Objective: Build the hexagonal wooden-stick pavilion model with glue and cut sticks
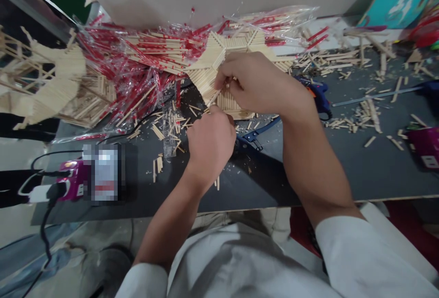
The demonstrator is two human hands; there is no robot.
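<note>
A pale model built of thin wooden sticks [206, 83] lies at the middle back of the table, its rows of sticks laid side by side in star-like panels. My right hand [260, 81] is over it, thumb and fingers closed in a pinch on a small wooden stick [214, 98] at the model's front face. Just below, my left hand [211, 135] is closed at the model's near corner, thumb by the lower end of that stick. Its other fingers are curled under and hidden, apparently gripping the corner. The right hand covers part of the model.
Plastic bags of red-tipped sticks [144, 55] lie behind. A blue glue gun [317, 94] is right of my hands, and blue-handled pliers [255, 135] lie beneath them. Another stick structure [68, 71] stands left. A purple power block [73, 179] and stick scraps [360, 117] flank the work.
</note>
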